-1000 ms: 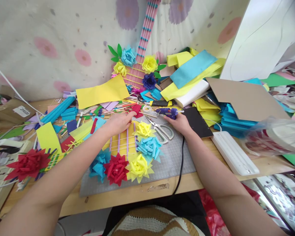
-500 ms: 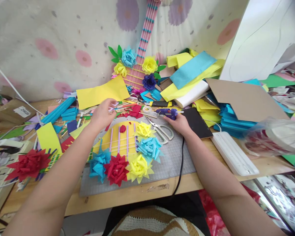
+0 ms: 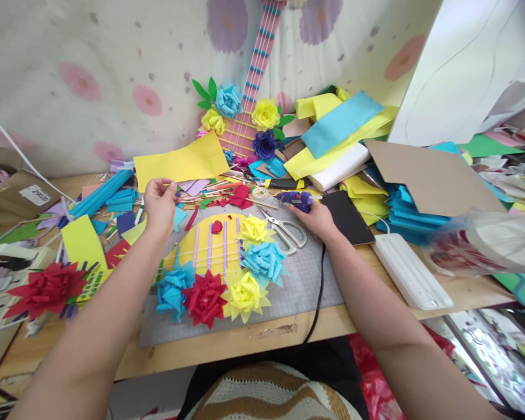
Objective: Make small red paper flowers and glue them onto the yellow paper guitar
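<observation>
My left hand [image 3: 160, 204] is closed in a pinch above the clutter, just below a yellow paper sheet [image 3: 181, 157]; what its fingertips hold, if anything, is too small to name. My right hand [image 3: 317, 219] is wrapped round a blue glue gun [image 3: 295, 200], its nozzle pointing right. Between my arms a yellow paper guitar body [image 3: 216, 242] lies on the grey cutting mat [image 3: 306, 291], with purple strips, white strings and a small red piece on it. Red, blue and yellow paper flowers [image 3: 247, 296] line its lower edge. Scissors [image 3: 286, 229] lie beside my right hand.
Behind stands a pink paper guitar [image 3: 256, 64] with flowers. Folded paper [image 3: 341, 125], brown cardboard [image 3: 433, 175] and a white case [image 3: 413, 271] are at the right. A red flower [image 3: 48, 289] and power strip [image 3: 24, 262] lie left. A black cord [image 3: 319, 297] crosses the mat.
My left hand has moved left and slightly down, and its fingers have drawn together. My right hand still holds the glue gun in nearly the same place.
</observation>
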Available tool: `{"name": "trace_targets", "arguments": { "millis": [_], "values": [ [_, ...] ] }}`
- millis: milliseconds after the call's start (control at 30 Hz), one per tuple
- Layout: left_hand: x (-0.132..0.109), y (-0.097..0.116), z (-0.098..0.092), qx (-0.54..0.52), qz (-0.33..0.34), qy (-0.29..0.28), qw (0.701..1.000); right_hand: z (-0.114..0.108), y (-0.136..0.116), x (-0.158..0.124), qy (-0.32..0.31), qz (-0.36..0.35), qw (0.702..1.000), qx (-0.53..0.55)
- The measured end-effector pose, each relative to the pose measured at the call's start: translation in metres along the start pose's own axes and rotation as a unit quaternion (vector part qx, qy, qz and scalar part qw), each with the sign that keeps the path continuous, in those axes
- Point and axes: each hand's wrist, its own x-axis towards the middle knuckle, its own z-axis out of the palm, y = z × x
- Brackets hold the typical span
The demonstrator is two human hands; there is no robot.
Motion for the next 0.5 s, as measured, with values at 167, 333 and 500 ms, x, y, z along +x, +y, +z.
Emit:
{"name": "trace_targets", "arguments": {
  "millis": [167, 333, 500],
  "values": [
    [-0.009, -0.012, -0.018, 0.064, -0.014, -0.112, 0.992, -0.005, -0.002, -0.004, 0.036, -0.024, 0.998, 0.050],
    [-0.017, -0.020, -0.036, 0.183, -0.058, -0.200, 0.961, -0.017, -0.006, -0.011, 0.211, -0.129, 0.965, 0.086],
    [-0.021, -0.018, -0.034, 0.279, -0.023, -0.334, 0.900, -0.028, -0.022, -0.029, 0.358, -0.220, 0.906, 0.042]
  ]
}}
